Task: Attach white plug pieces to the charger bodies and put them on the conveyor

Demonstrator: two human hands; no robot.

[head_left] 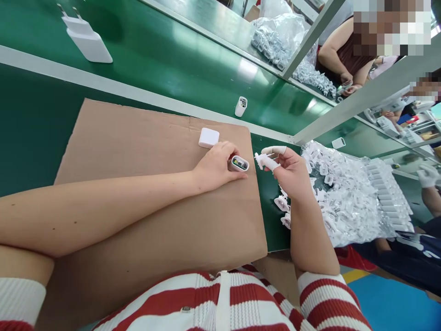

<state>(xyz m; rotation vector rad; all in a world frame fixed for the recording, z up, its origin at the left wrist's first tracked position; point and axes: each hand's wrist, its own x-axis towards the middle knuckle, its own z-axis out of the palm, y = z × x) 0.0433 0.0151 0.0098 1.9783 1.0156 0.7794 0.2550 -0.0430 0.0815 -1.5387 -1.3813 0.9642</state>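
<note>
My left hand [217, 168] is closed around a white charger housing [244, 164], its open end facing right with a circuit board showing inside. Between the thumb and finger of my right hand [291, 168], which wear white finger covers, is a white plug cap [261, 161] with pins. A small gap separates cap and housing. Just behind my left hand, a white charger body [208, 137] rests on the brown cardboard sheet [138, 133].
On the green conveyor [165, 55] lie an assembled charger [87, 39] and an open housing [241, 106]. A bag of plug caps [344, 202] spreads at the right. A metal post [320, 112] rises beyond my right hand. Co-workers sit across the line and at the right.
</note>
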